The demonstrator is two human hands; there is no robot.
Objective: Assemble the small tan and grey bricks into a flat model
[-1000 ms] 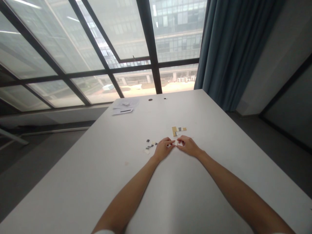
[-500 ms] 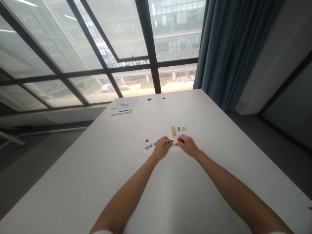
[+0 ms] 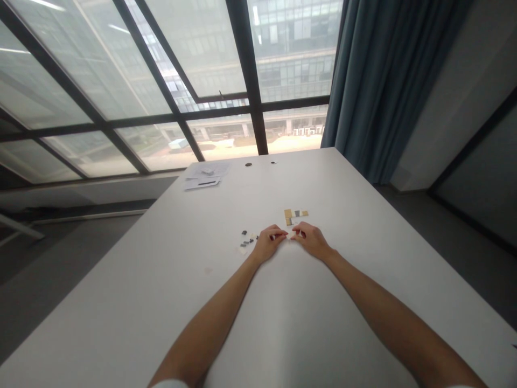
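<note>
My left hand (image 3: 270, 241) and my right hand (image 3: 311, 240) meet over the middle of the white table, fingertips close together. Both are pinched around a small pale piece (image 3: 290, 235), too small to make out clearly. Just beyond my right hand lies a flat arrangement of tan, grey and white pieces (image 3: 288, 213), shaped like a corner. Several loose small dark pieces (image 3: 244, 244) and pale pieces (image 3: 243, 250) are scattered to the left of my left hand. My fingers hide part of the held piece.
Papers (image 3: 204, 177) lie at the table's far left corner. Two round dark holes or caps, the larger one (image 3: 248, 164) at left, sit near the far edge. Beyond the white table (image 3: 283, 323) are windows and a blue curtain (image 3: 375, 81).
The fingers of my right hand have shifted slightly at the small pale piece. The pieces on the table look unchanged; the whole view has moved very slightly.
</note>
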